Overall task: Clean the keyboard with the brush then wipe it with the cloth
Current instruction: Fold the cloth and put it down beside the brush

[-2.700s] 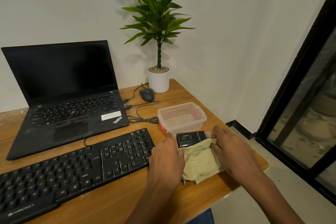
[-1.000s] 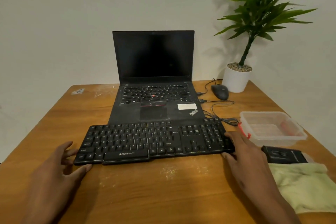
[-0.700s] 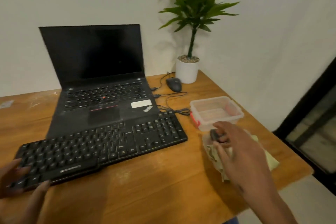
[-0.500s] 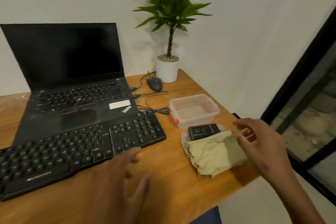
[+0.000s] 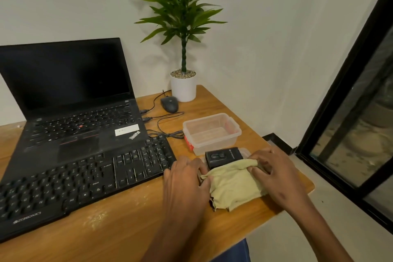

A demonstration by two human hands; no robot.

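A: At the desk's right end, what are your hands doing?

B: Your left hand (image 5: 187, 181) and right hand (image 5: 274, 172) each pinch an edge of the crumpled pale yellow-green cloth (image 5: 234, 185), fingers curled onto it.

A: And the rest?

B: The small black rectangular case (image 5: 223, 155) touches the cloth's far edge. The black full-size keyboard (image 5: 80, 181) lies just left, before your open black laptop (image 5: 70, 112).

Cloth (image 5: 234, 185): pale yellow-green, plain. Keyboard (image 5: 85, 178): black, white legends. Laptop (image 5: 70, 112): black, red trackpoint, white sticker. Small case (image 5: 223, 156) at table's (image 5: 127, 229) right edge: black. Container (image 5: 211, 132): clear, red clip. Mouse (image 5: 169, 104): black. Plant pot (image 5: 183, 87), far corner: white; leaves green. Table: orange-brown wood grain.
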